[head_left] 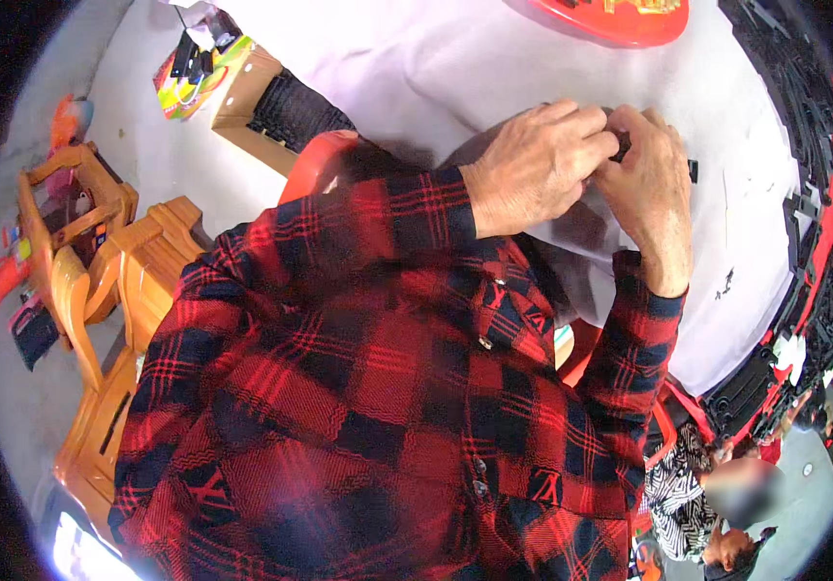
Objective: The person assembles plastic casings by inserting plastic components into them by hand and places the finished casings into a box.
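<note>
Over a pale cloth (726, 223), my two hands meet with the fingers bent and closed together. My left hand (540, 163) comes in from the left, its fingertips touching those of my right hand (651, 179). Between the fingertips shows a small black piece (620, 147), mostly hidden, so its exact kind cannot be made out. Both hands pinch at it. A short black end (694, 171) sticks out past the outer side of my right hand; whether it belongs to the same piece is hidden.
A cardboard box (245, 118) full of black strips (298, 108) lies at upper left. The rim of a red tray (620, 37) with yellowish pieces shows at the top. Many black parts (799, 58) line the right side. Wooden chairs (160, 252) stand left; another person (678, 494) is at lower right.
</note>
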A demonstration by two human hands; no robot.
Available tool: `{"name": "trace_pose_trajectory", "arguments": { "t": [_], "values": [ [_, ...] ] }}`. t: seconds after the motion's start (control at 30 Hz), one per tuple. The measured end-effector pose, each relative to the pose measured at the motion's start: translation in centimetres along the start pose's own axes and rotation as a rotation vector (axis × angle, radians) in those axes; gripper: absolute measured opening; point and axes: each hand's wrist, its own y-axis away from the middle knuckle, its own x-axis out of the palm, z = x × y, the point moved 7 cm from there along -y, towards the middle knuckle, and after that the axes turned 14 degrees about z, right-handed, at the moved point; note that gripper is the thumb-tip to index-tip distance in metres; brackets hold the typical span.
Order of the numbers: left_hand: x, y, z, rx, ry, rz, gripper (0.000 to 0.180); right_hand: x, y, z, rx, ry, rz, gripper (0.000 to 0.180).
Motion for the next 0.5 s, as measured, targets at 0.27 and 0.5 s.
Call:
{"name": "trace_pose_trajectory", "arguments": {
  "t": [0.27,0.5],
  "values": [
    [0.1,0.2,0.0,-0.013,-0.006,0.050,0.043,0.2,0.4,-0.1,-0.002,-0.077,-0.073,0.017],
    [-0.5,0.2,-0.2,0.000,0.020,0.054,0.041,-0.2,1.0,-0.3,-0.070,-0.093,-0.123,0.019]
  ]
}}
